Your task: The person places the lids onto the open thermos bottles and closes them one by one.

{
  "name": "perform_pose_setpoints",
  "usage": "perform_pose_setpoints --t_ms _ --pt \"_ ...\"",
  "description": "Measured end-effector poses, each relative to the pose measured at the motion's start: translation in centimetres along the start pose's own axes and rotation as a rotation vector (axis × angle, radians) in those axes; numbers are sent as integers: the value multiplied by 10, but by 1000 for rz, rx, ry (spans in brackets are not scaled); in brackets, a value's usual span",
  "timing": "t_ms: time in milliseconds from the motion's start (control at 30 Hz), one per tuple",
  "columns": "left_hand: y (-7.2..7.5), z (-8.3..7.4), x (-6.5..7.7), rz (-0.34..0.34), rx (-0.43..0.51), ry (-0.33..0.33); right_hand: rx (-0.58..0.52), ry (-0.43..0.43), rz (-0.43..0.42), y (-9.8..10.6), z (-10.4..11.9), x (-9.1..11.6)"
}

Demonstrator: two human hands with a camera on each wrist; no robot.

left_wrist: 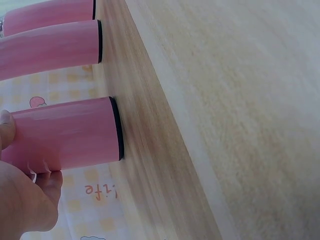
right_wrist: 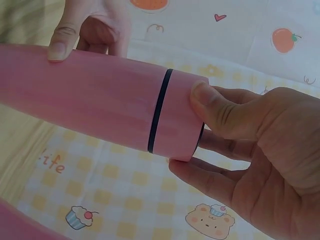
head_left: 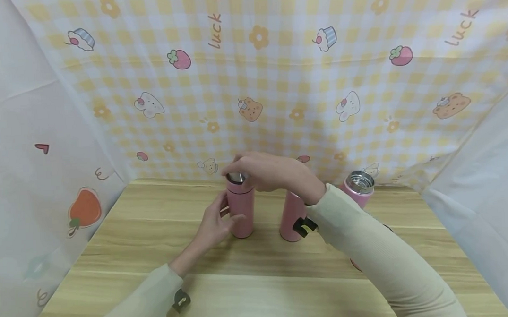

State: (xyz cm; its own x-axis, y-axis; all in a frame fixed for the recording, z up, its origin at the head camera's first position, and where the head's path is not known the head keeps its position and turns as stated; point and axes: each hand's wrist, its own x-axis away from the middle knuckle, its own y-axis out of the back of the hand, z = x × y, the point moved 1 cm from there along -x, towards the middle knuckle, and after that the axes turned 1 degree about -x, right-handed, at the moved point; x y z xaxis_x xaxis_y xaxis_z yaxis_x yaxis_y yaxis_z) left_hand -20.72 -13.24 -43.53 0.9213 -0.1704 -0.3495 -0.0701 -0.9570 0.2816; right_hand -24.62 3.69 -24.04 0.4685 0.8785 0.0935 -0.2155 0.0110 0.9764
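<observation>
A pink thermos bottle [head_left: 242, 216] stands upright on the wooden table. My left hand [head_left: 216, 221] holds its body from the left, the thumb across the front. On top, the fingertips of my right hand [head_left: 276, 171] grip the pink lid [right_wrist: 180, 117], which sits on the bottle above a thin black ring. To the right stands a second pink bottle [head_left: 291, 218], its top hidden behind my right wrist. Farther right, a third pink bottle [head_left: 360, 183] shows an uncovered metal mouth; the sleeve hides its lower part.
The table [head_left: 260, 295] meets a yellow checked cloth [head_left: 276, 82] hanging close behind the bottles. White cloths hang at both sides. My right sleeve [head_left: 368, 238] crosses in front of the right-hand bottles and partly covers something with a reddish edge [head_left: 355, 265].
</observation>
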Motion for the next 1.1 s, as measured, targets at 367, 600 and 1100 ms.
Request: perform_pose_setpoints --t_ms 367,600,1100 --pt "-1 -30 3 -5 -2 21 4 -43 -13 0 1 0" --pt "-1 -9 1 -11 6 28 -10 -41 -23 -3 -2 -1" --pt "1 -3 -2 2 -7 39 -97 83 -37 -2 -13 4"
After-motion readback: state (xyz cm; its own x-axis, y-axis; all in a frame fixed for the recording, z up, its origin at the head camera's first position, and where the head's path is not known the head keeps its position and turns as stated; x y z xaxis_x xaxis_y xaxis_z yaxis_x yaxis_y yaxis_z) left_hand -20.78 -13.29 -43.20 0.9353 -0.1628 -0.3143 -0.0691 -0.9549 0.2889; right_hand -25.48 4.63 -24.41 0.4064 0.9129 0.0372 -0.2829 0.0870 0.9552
